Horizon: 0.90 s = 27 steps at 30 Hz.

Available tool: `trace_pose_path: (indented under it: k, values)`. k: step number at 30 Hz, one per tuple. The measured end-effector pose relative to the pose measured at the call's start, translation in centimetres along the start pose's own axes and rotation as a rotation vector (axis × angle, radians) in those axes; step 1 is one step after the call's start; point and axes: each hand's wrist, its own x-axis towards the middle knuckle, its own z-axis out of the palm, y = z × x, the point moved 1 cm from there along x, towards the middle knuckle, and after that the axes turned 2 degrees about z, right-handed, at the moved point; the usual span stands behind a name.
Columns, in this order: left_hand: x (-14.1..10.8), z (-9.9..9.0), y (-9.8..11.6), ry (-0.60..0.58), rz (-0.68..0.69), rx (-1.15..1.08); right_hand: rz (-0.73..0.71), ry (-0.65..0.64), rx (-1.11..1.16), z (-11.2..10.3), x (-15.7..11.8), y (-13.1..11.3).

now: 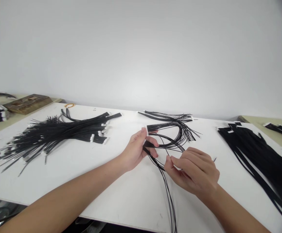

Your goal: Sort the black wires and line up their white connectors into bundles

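My left hand (139, 148) grips a black wire harness (175, 142) close to its white connector (147, 130). The harness's thin wires loop out to the right, and several strands hang down past the table's front edge. With thumb and forefinger pinched together, my right hand (193, 170) holds a thin black wire (167, 152) of this harness. Part of the bundle passes behind my right hand and is hidden there. Just beyond the hands lies another group of black wires (170, 116) with a white connector at its right end.
A large pile of black wire harnesses (65, 129) with white connectors covers the table's left side. More black cables (250, 149) lie at the right. Farther left are a wooden block (29, 103) and an orange ring (69, 105). A pale wall rises behind the white table (121, 194).
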Motion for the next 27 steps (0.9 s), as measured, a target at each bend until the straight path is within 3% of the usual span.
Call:
trace_pose_path:
  k: [12, 16, 19, 24, 27]
  values:
    - [0.1, -0.1, -0.2, 0.001, -0.003, -0.001, 0.012, -0.008, 0.006, 0.1, -0.2, 0.1]
    - [0.1, -0.1, -0.2, 0.009, -0.005, 0.012, 0.111, -0.014, 0.08, 0.2, -0.1, 0.0]
    - [0.1, -0.1, -0.2, 0.011, 0.003, 0.03, 0.307, -0.025, 0.194, 0.2, 0.0, -0.1]
    - [0.1, -0.3, -0.2, 0.017, 0.007, 0.066, 0.898, -0.113, 0.397, -0.1, 0.4, 0.1]
    - [0.0, -0.3, -0.1, 0.028, -0.008, 0.093, 1.163, -0.117, 0.552, -0.4, 0.8, 0.8]
